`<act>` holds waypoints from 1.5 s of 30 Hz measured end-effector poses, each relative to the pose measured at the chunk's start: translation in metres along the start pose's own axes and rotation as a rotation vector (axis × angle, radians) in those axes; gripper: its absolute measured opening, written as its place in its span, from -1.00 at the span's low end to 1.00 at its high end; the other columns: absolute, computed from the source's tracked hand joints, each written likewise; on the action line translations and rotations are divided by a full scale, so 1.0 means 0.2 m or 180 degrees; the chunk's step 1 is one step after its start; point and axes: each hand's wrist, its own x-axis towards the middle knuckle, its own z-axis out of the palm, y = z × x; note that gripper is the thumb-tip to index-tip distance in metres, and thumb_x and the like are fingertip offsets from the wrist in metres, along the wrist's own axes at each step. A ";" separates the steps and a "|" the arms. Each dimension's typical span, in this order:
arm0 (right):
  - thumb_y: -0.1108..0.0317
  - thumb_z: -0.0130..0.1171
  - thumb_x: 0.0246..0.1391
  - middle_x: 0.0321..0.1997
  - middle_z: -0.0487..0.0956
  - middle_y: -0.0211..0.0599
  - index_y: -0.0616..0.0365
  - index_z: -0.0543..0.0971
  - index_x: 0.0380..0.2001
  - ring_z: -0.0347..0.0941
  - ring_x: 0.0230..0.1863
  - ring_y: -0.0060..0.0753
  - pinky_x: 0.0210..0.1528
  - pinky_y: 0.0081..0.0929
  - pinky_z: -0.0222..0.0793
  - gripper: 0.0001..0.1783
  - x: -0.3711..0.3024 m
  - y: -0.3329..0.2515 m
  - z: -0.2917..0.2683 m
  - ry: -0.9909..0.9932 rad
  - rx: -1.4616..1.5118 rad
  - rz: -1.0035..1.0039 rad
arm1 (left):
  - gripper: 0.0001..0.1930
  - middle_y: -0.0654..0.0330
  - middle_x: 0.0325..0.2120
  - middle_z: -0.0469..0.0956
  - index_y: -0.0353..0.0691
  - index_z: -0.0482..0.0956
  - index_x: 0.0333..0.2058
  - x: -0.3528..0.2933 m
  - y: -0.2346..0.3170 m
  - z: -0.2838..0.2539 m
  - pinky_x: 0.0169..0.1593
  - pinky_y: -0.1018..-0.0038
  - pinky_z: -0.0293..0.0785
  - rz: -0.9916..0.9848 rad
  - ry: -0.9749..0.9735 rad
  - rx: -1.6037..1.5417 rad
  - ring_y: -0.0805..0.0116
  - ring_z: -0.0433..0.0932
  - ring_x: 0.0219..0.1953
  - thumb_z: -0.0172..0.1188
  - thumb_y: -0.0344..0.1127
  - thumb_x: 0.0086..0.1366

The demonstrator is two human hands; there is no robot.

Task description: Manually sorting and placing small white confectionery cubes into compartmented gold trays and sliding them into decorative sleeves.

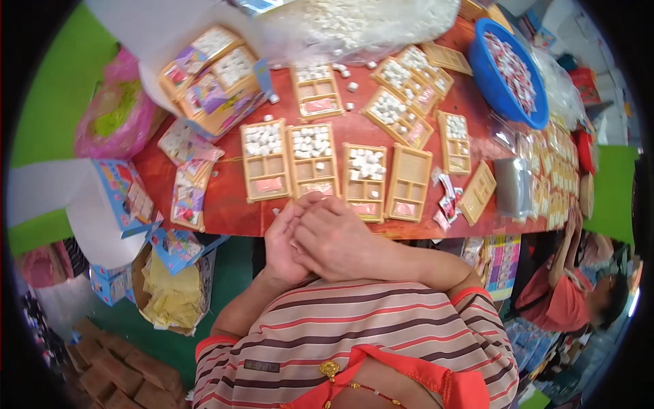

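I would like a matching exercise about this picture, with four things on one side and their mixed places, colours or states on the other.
Things:
1. Left hand and right hand
2. Small white pieces
3. Round basin
4. Plastic bag at the far left

Descriptions:
a. In several compartment trays, with a few loose on the red table
b. Pink
c. Held together at the table's near edge
d. Blue, filled with small red-and-white items

Right pairs: 1-c, 2-a, 3-d, 4-b.
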 end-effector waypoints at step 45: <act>0.38 0.21 -0.01 -0.39 0.46 -0.26 0.13 0.51 -0.40 0.41 -0.30 -0.19 -0.17 -0.28 0.23 -0.90 -0.97 0.24 -0.38 0.1043 -0.1660 0.2749 | -0.64 -0.15 -0.04 0.49 -0.35 0.31 0.07 0.03 -0.06 -0.04 0.00 0.20 0.49 0.0174 0.0236 0.1694 0.03 0.52 -0.03 -0.12 -0.24 0.42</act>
